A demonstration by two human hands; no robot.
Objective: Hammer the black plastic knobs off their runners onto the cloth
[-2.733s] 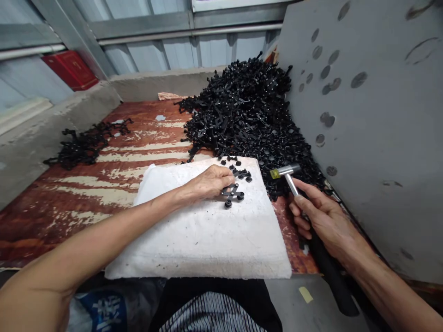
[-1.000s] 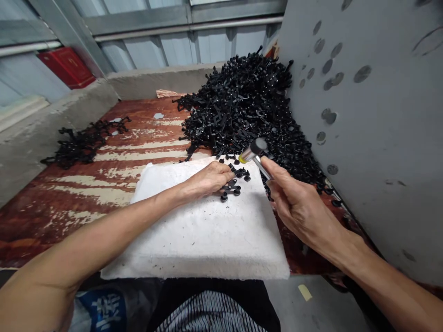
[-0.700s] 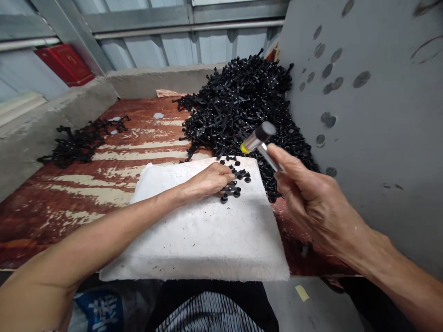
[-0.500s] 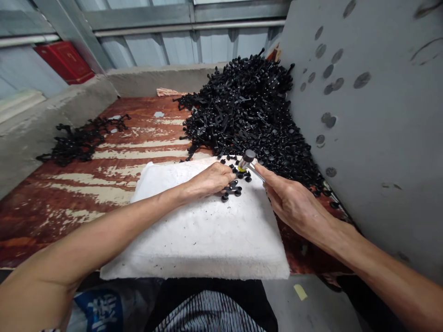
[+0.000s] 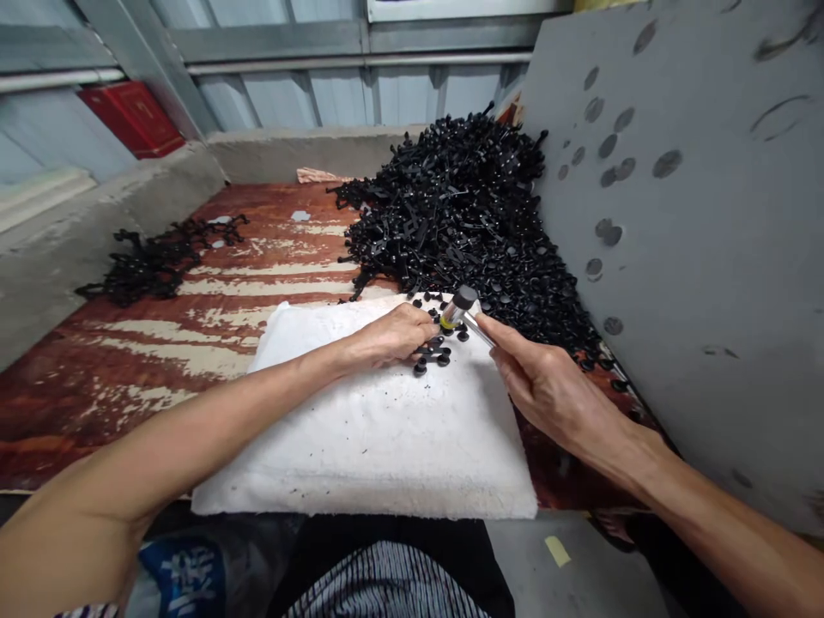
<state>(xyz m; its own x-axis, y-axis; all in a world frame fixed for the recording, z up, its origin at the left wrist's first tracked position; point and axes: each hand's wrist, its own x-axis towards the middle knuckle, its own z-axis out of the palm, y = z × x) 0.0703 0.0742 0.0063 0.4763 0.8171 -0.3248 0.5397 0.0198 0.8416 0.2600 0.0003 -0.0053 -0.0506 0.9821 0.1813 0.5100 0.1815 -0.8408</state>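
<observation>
My right hand (image 5: 537, 369) grips the handle of a small hammer (image 5: 458, 307) with a black face on top and a yellow ring below. The hammer's lower end is down among small black knobbed parts (image 5: 438, 350) on a white padded cloth (image 5: 360, 438). At the left of these parts, my left hand (image 5: 400, 333) is closed, its fingers bent round one end of a black piece with round knobs. The fingertips are partly hidden, as is the spot under the hammer.
A large heap of black parts (image 5: 451, 206) rises behind the cloth, against a grey panel (image 5: 644, 257) on the right. A smaller cluster of black frames (image 5: 154, 262) lies on the worn red-brown tabletop (image 5: 257, 249). A red box (image 5: 132, 118) sits on the ledge at far left.
The hammer head has dipped slightly toward the black parts, its lower end now nearer them. My left hand stays in place. The whole view has shifted a little.
</observation>
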